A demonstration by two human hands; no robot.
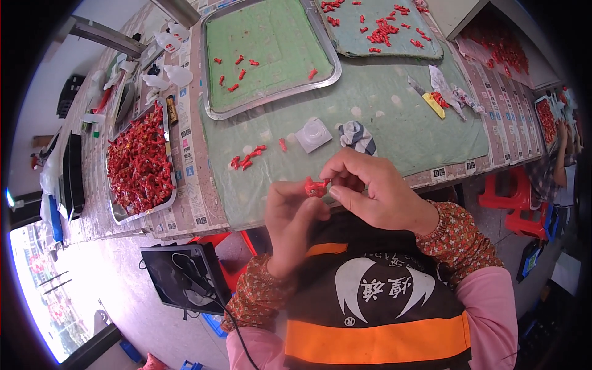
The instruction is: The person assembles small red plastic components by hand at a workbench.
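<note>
Just past the table's front edge, I hold a small glossy red figurine (316, 187) between both hands. My left hand (291, 223) is closed, its thumb and fingers pinching the figurine's left side. From the right, my right hand (377, 190) pinches at the figurine's thin right end, its fingertips pressed together. Any tiny part between those fingertips is too small to make out. On the green cloth (216, 197) beyond my hands lie several small red pieces (248, 158). Near them are a square white dish (313, 135) and a crumpled striped rag (357, 137).
A metal tray heaped with red figurines (140, 161) stands at left. Farther back are a green-lined tray (265, 55) and another tray with red pieces (382, 31). A yellow-handled knife (431, 103) lies at right. Red stools (505, 191) stand near a co-worker's arm (561, 154).
</note>
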